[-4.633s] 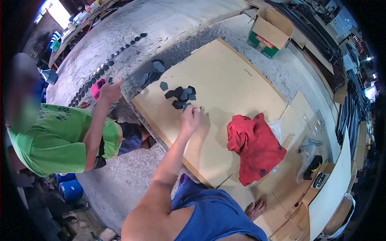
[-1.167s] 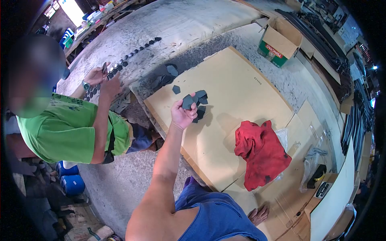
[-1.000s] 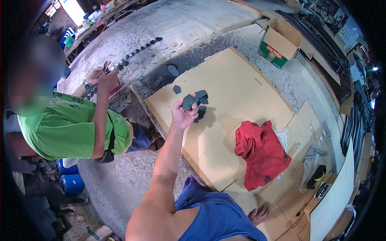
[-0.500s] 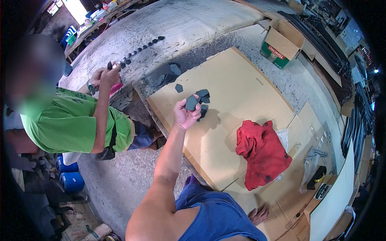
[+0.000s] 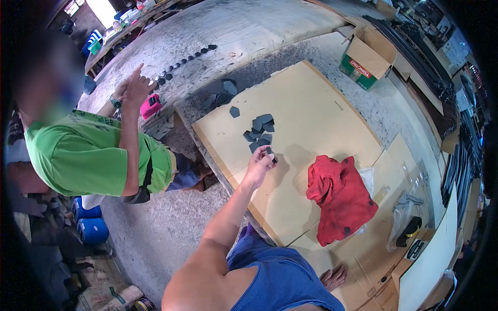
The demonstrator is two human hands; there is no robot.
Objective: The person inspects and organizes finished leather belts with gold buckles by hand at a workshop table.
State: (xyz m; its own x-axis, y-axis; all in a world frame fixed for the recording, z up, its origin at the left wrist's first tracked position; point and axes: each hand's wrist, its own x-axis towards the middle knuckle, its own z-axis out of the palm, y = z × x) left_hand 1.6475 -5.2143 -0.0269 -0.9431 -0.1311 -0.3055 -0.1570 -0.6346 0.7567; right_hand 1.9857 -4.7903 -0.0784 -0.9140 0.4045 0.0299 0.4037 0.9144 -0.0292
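Note:
My left hand [image 5: 261, 165] is closed over the cardboard sheet [image 5: 311, 119], its fingertips pinching a small dark flat piece [image 5: 269, 150]. Just beyond those fingers lies a loose cluster of dark grey flat pieces [image 5: 258, 128], some overlapping. A single five-sided piece [image 5: 234, 112] sits apart from them, nearer the far edge. My right hand [image 5: 334, 278] rests on the cardboard close to my body, fingers stretched out and holding nothing. Between the two hands is a crumpled red cloth [image 5: 340, 199] with dark stains.
To the left, a co-worker in a green shirt [image 5: 88, 155] stands at a long worktable [image 5: 228, 26], where a row of dark pieces [image 5: 184, 60] runs. A pink object [image 5: 151, 106] lies there. An open carton [image 5: 365, 59] stands far right; a black-and-yellow tool [image 5: 410, 231] lies near right.
My left hand has moved right and towards me. Pieces that were in or behind it now show on the cardboard. The co-worker's hands have lifted away from the row.

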